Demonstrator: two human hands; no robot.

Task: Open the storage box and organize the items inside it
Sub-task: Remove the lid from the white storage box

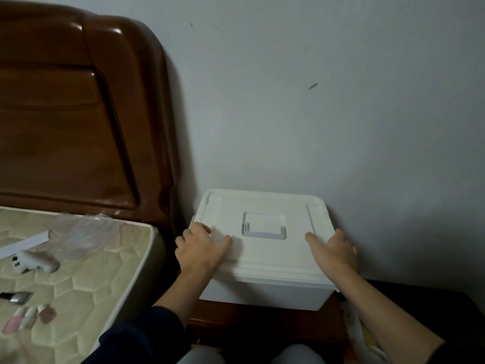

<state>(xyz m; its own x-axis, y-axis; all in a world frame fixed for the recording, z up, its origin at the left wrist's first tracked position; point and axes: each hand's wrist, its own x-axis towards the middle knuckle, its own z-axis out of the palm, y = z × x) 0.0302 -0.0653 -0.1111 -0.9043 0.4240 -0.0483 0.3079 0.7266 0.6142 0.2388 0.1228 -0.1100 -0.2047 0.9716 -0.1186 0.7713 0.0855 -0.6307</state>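
Both hands take hold of the one white storage box (265,261) at its lid (262,240). The left hand (200,249) lies on the lid's left front part, thumb stretched flat along the top and the fingers bent over the left edge; its grip wraps that edge. The right hand (334,252) lies on the lid's right front part, thumb flat on top and the fingers bent down over the right edge, so its grip hugs that side in the same way. The lid is on and shut, with one folding handle (264,226) lying flat in its recess between the two hands.

The box stands on a dark brown wooden nightstand (262,324), close against the pale wall (315,101), just right of the one brown wooden headboard (73,114).

On the left, one quilted cream mattress (91,279) carries the loose things. A crumpled clear plastic bag (81,232) lies near the headboard, with one white strip (23,244) touching its left side. Below them rests one small white gadget (34,264) with dark buttons. Further toward the camera lies one silver and black item (17,297), too blurred to name, and by it three small pinkish pieces (29,317) side by side.

One pale plastic bag (364,337) sits right of the nightstand, under the right forearm.
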